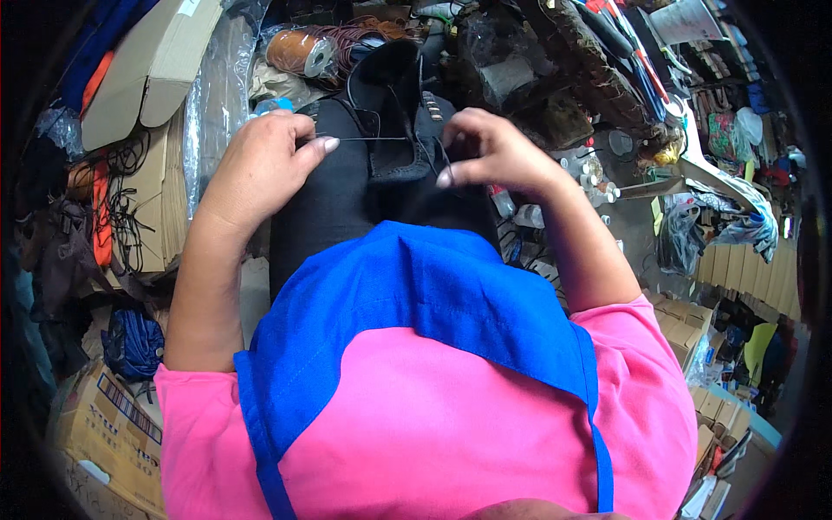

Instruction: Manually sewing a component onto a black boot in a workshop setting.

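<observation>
A black leather piece, shaped like a shoe upper (394,160) with stitch holes along its lower edge, rests upright between my thighs. To its left, my left hand (269,160) is closed, thumb against fingers. A thin, pale, taut thread (368,139) runs from those fingertips to the leather; whether part of it is a needle I cannot tell. On the other side my right hand (496,154) is curled, thumb and fingers closed around a dark cord (444,156) that loops beside the leather. The right fingertips are partly hidden.
A spool of orange-brown cord (299,54) lies beyond my left hand. Cardboard (156,69) stands at the left, with a yellow carton (113,438) below it. Small bottles (598,186) sit right of my right forearm. My blue apron (416,269) covers my lap.
</observation>
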`<state>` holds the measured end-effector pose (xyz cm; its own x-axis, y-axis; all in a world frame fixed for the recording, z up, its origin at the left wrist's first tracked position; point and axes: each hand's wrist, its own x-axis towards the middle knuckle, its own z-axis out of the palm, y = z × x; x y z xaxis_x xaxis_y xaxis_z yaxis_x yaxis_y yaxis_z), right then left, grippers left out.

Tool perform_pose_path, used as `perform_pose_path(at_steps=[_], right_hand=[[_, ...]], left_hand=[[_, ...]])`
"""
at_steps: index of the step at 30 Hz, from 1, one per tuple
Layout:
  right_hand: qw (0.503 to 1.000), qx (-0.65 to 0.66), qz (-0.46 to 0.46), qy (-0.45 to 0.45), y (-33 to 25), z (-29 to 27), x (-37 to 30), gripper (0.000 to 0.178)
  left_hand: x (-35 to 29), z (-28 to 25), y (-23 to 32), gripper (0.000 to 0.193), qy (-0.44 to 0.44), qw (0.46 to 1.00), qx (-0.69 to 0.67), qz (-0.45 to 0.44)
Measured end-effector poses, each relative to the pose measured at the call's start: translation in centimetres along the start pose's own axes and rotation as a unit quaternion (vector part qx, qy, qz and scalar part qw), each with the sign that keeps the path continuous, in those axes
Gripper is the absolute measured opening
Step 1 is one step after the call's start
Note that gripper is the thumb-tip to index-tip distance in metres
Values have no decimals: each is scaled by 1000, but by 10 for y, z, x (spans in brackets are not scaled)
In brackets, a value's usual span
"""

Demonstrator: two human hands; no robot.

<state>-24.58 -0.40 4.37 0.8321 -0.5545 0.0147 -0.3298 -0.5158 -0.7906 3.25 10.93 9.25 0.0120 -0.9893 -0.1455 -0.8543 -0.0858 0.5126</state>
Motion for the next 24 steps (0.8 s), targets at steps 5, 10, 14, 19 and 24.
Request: perform_pose_path(at_steps=[5,10,14,19,24], right_hand=[[986,-129,94,52,0,1,5,29],[876,328,200,292,33,5,25,39],[580,770,166,208,11,25,34,42],[549,818,136,105,26,29,24,44],[623,753,162,136,11,29,24,46]], left_hand=[[10,-2,-2,28,-15,1000,8,2],[31,39,22,42,47,840,-526,127],[38,55,35,44,-11,657,-749,85],[49,61,13,45,-7,597,-802,20],[45,62,-1,44,8,592,-806,-17]])
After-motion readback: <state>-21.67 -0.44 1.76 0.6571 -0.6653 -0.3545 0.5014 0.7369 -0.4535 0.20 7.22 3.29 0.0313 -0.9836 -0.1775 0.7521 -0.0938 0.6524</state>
